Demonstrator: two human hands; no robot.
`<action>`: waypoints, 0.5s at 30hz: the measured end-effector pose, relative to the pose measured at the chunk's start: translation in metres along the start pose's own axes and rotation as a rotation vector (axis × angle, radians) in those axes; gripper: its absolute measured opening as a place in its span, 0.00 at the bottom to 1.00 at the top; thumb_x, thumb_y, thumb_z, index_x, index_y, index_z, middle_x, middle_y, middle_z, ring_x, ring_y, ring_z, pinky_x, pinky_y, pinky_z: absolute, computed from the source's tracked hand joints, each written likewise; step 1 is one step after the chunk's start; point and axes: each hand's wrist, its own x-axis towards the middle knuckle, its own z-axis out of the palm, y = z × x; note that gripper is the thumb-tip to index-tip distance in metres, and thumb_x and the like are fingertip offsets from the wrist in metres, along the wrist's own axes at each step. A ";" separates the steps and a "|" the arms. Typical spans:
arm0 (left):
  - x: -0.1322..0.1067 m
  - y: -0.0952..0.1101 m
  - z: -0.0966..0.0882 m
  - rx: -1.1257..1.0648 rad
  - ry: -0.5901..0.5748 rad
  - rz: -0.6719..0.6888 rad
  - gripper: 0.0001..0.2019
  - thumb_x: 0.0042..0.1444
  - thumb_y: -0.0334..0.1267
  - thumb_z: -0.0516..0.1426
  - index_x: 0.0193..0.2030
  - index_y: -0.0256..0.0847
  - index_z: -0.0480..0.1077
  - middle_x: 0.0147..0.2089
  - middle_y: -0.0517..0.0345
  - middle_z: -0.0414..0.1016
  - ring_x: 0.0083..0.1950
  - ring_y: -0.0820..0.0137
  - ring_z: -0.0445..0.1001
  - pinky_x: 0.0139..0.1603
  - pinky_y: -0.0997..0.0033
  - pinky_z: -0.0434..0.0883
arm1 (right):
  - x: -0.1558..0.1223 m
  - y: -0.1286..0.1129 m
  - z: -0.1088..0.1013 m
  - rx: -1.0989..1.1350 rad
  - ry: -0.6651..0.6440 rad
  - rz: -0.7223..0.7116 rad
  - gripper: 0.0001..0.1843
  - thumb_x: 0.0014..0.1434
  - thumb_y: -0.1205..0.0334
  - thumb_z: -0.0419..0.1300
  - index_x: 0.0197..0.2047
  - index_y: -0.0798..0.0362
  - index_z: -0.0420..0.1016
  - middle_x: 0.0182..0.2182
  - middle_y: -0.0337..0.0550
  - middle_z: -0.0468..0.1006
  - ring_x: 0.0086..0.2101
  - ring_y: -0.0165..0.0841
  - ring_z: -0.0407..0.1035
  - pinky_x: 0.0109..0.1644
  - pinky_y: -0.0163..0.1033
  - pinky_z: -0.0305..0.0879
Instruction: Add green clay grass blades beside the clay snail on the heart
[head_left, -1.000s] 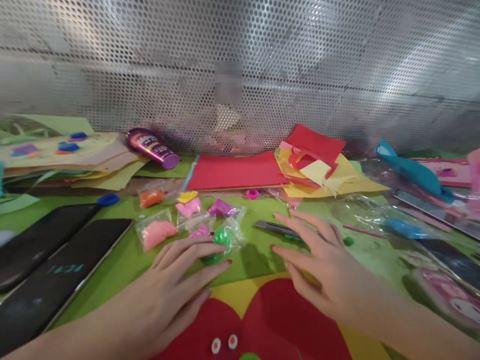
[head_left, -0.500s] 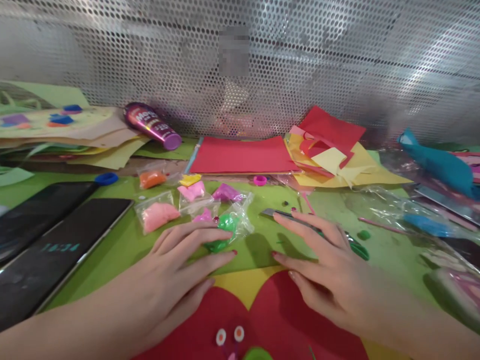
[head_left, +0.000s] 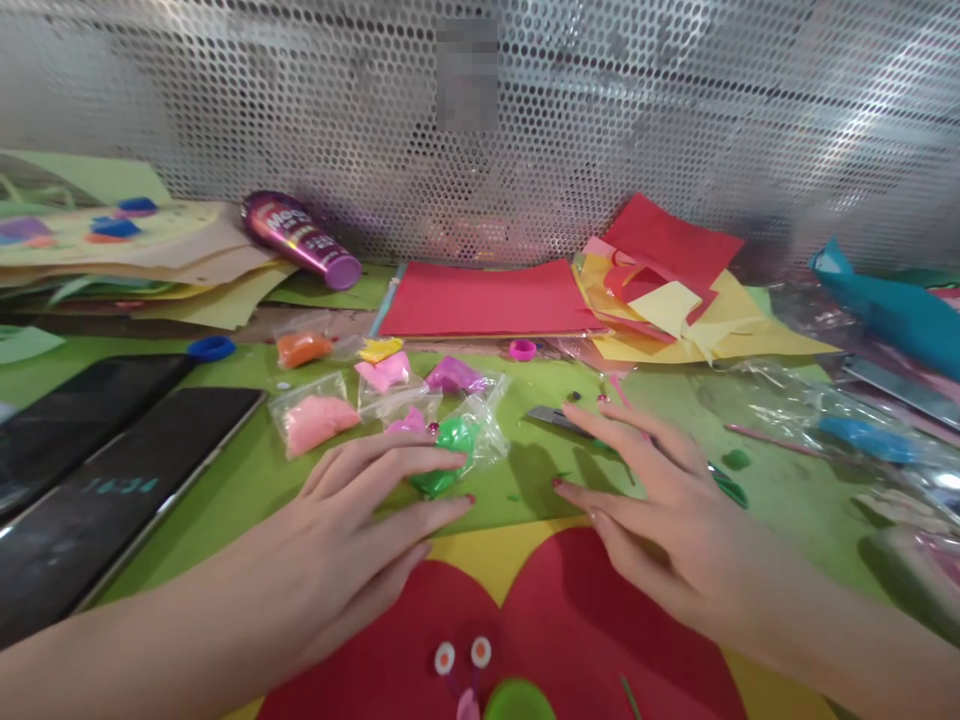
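My left hand (head_left: 367,510) hovers with fingers spread, palm down, its fingertips by a small clear bag of green clay (head_left: 456,440). My right hand (head_left: 667,500) is also spread, empty, over a pair of scissors (head_left: 561,420); their blades and part of a green handle show, and the middle is hidden. In front of both hands lies a big red paper heart (head_left: 585,610) on yellow paper (head_left: 484,552). On the heart sit two white clay eyes with orange centres (head_left: 481,653), a pink piece (head_left: 468,704) and a round green piece (head_left: 519,700).
Bags of pink clay (head_left: 319,422) and orange clay (head_left: 301,347) lie left of centre. Two phones (head_left: 142,490) are at the left. Red paper (head_left: 487,300), a purple tube (head_left: 300,238) and paper scraps (head_left: 667,300) line the perforated metal panel (head_left: 360,130). Clear plastic (head_left: 780,400) lies right.
The view has tipped slightly, so more of the heart's pieces shows. My right hand has shifted a little to the right; my left hand stays almost still. Both remain empty.
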 end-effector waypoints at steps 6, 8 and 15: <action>-0.001 0.002 0.002 -0.013 0.060 -0.015 0.17 0.64 0.30 0.45 0.54 0.49 0.67 0.58 0.57 0.64 0.61 0.64 0.59 0.61 0.63 0.58 | 0.001 0.000 0.001 0.012 0.002 0.006 0.17 0.64 0.67 0.49 0.46 0.48 0.79 0.65 0.45 0.55 0.63 0.50 0.45 0.59 0.65 0.58; 0.000 0.004 0.002 -0.029 0.072 -0.011 0.17 0.64 0.30 0.45 0.53 0.49 0.68 0.58 0.57 0.64 0.61 0.64 0.58 0.61 0.62 0.58 | 0.002 0.001 0.001 0.019 0.001 0.004 0.17 0.64 0.67 0.49 0.45 0.49 0.79 0.65 0.45 0.55 0.63 0.49 0.45 0.59 0.63 0.59; 0.007 0.002 -0.004 0.007 0.078 0.085 0.17 0.63 0.30 0.46 0.48 0.49 0.72 0.55 0.52 0.66 0.58 0.59 0.62 0.53 0.57 0.65 | 0.003 0.001 0.000 0.054 -0.013 0.000 0.17 0.64 0.67 0.49 0.46 0.50 0.79 0.64 0.47 0.55 0.63 0.48 0.45 0.61 0.63 0.56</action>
